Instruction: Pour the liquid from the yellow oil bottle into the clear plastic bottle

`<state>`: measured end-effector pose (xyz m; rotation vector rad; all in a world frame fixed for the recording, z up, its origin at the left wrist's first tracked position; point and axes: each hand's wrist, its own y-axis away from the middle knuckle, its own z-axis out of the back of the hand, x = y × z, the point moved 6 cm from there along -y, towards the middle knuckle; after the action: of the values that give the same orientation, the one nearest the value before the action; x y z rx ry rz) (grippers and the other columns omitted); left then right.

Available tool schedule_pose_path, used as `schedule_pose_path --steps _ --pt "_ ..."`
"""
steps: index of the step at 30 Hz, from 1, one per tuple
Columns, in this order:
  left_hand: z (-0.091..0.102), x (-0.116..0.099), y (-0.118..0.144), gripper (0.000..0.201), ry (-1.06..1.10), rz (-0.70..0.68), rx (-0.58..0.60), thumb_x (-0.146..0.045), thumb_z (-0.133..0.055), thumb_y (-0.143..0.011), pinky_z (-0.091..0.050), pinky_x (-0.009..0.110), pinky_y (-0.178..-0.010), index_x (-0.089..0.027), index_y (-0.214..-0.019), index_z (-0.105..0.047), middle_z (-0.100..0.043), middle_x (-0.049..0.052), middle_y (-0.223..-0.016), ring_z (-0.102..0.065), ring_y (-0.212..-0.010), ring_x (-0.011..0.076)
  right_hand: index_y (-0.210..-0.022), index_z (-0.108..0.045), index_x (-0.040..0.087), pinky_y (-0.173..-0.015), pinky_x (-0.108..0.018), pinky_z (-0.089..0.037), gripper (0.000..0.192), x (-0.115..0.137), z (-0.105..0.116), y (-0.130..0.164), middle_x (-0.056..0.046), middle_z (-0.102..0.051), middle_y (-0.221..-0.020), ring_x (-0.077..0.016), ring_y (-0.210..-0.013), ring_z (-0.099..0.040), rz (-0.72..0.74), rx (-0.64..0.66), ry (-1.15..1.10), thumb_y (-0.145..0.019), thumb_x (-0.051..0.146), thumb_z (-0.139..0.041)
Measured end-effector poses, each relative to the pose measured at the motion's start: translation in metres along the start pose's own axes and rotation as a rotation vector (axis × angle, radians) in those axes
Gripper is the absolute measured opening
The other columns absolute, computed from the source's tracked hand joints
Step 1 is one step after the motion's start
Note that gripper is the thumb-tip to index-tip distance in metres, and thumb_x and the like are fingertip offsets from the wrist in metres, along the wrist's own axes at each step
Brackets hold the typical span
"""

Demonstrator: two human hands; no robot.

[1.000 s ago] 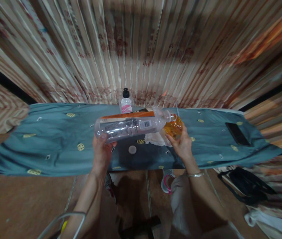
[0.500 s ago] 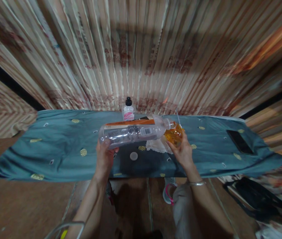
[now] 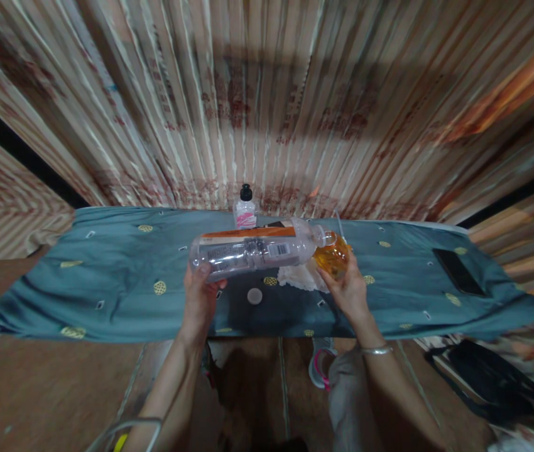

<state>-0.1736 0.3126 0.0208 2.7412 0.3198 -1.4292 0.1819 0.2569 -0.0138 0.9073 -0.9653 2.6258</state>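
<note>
My left hand [image 3: 201,292] is closed around the base of a large clear plastic bottle [image 3: 257,248] with an orange label. The bottle lies nearly level in the air, its open neck pointing right. My right hand [image 3: 346,285] grips a small clear container of amber liquid [image 3: 332,254]. The bottle's mouth meets or overlaps the top of this container; I cannot tell whether they touch. Under the hands, a round whitish cap [image 3: 254,296] lies on the cloth. A crumpled white tissue [image 3: 298,276] is partly hidden behind the bottle and right hand.
A clear bottle with a black top and pink label [image 3: 245,210] stands at the back of the table, on a teal patterned cloth [image 3: 120,276]. A dark phone [image 3: 458,271] lies at the right. A striped curtain [image 3: 267,100] hangs behind. A black bag [image 3: 488,376] is on the floor.
The view has shifted very slightly. Both hands keep their grip, and the bottle stays tilted at much the same angle against the small container.
</note>
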Motion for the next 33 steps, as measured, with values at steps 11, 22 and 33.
schedule_pose_path --steps 11,22,33 --pt "0.0009 -0.0010 0.0014 0.066 0.031 0.002 -0.015 -0.049 -0.094 -0.066 -0.045 0.019 -0.044 -0.023 -0.124 -0.076 -0.074 0.002 -0.085 -0.060 -0.059 0.0125 -0.152 -0.053 0.013 -0.109 -0.056 -0.061 0.091 0.0012 0.0021 -0.0002 -0.025 -0.071 -0.145 -0.0396 -0.130 -0.073 0.019 -0.017 0.027 -0.090 0.079 -0.064" --pt "-0.0006 -0.0013 0.0017 0.071 0.012 -0.012 0.014 -0.047 -0.091 -0.072 -0.041 0.019 -0.046 -0.025 -0.136 -0.071 -0.075 0.002 -0.091 -0.059 -0.061 0.0119 -0.153 -0.051 0.013 -0.108 -0.056 -0.062 0.087 0.0009 0.0028 0.0009 -0.024 -0.072 -0.143 -0.0392 -0.128 -0.073 0.016 0.000 0.029 -0.091 0.073 -0.066" --pt "-0.0018 -0.0029 0.0014 0.071 0.013 -0.012 0.011 -0.049 -0.092 -0.069 -0.042 0.021 -0.043 -0.025 -0.133 -0.072 -0.073 0.002 -0.087 -0.057 -0.058 0.0127 -0.155 -0.049 0.014 -0.108 -0.055 -0.062 0.088 0.0003 0.0024 0.0007 -0.023 -0.072 -0.144 -0.0380 -0.128 -0.074 0.025 0.006 0.031 -0.091 0.072 -0.066"
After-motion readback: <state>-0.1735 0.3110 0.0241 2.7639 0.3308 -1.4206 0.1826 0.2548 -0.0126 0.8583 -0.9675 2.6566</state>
